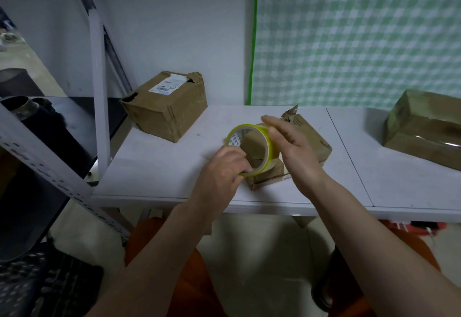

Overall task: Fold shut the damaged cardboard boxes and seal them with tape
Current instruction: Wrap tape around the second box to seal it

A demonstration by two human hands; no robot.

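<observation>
A roll of clear tape with a yellowish rim [259, 139] is held above a small damaged cardboard box [313, 139] near the middle of the white table [159, 177]. My left hand [224, 169] grips the roll's lower edge, fingers curled through its core. My right hand [291, 147] lies with straight fingers against the roll's right outer face. The small box has a torn flap sticking up at its far corner. A larger dented box with a shipping label [167, 107] stands at the table's back left.
A taped, shiny box [424, 129] sits on the adjoining white table at the right. A white metal shelf frame [99, 97] and dark items stand at the left. A green-checked curtain [361, 29] hangs behind. Orange seat below.
</observation>
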